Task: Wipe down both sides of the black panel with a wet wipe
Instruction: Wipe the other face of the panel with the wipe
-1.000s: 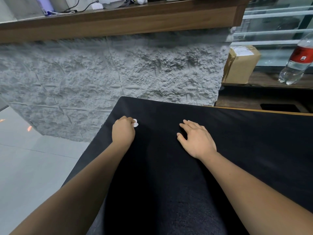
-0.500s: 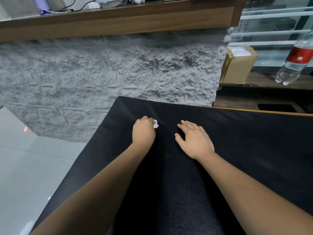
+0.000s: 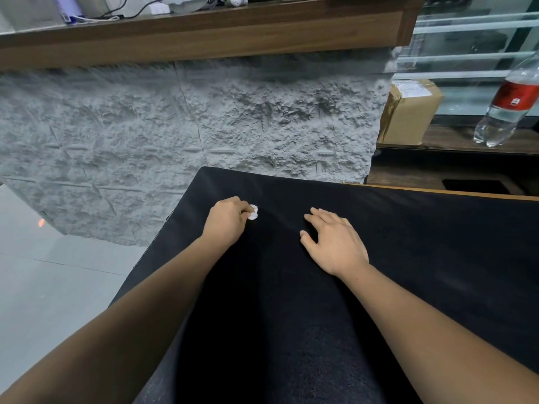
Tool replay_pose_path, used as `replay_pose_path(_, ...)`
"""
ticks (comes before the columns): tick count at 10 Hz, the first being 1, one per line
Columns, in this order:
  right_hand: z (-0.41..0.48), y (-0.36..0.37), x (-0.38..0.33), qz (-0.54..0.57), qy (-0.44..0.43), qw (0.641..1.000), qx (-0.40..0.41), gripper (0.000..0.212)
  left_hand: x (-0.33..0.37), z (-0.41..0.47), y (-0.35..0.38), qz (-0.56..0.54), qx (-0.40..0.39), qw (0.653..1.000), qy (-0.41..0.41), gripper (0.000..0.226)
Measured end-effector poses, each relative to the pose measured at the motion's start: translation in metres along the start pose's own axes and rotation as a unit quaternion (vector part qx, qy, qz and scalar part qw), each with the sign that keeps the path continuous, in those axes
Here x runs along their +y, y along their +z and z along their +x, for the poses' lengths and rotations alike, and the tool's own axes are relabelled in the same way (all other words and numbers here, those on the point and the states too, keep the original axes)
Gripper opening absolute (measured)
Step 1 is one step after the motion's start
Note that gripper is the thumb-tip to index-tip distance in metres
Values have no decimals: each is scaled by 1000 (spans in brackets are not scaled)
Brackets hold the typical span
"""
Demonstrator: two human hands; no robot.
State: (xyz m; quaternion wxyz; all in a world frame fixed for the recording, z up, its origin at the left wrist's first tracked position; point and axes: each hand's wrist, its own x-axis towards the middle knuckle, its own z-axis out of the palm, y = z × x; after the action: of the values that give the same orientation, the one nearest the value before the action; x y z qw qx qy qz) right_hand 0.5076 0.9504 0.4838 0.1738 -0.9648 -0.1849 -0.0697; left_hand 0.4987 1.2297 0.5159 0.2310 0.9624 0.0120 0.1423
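Observation:
The black panel (image 3: 408,243) lies flat in front of me and fills the lower right of the view. My left hand (image 3: 226,221) is closed around a small balled white wet wipe (image 3: 253,213), pressing it onto the panel near its far left corner. Only a bit of the wipe shows past the fingers. My right hand (image 3: 335,243) rests flat on the panel to the right, fingers spread, holding nothing.
A rough grey stone-textured wall (image 3: 175,126) under a wooden counter (image 3: 204,33) stands just beyond the panel. A cardboard box (image 3: 408,112) and a water bottle (image 3: 510,100) stand on a shelf at the right. Grey tiled floor (image 3: 43,287) lies to the left.
My left hand slid right across the panel with the wipe, then came back a little to the left. My right hand stayed in place.

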Motion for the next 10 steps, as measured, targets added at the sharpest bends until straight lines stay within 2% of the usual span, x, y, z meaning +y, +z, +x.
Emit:
replay_pose_path(3, 0, 1, 0, 5, 1, 1000, 3, 61, -37, 9, -20, 50, 34, 996, -68, 19)
replay_pose_path(6, 2, 3, 0, 4, 4, 1000, 6, 62, -18, 22, 1, 116, 89, 979, -141, 24)
replay_pose_path(7, 2, 4, 1, 1, 4, 1000, 5, 61, -5, 24, 9, 117, 87, 980, -137, 26)
replay_pose_path(10, 1, 4, 0, -1, 1, 1000, 9, 60, 47, 27, 43, 97, 47, 993, -47, 31)
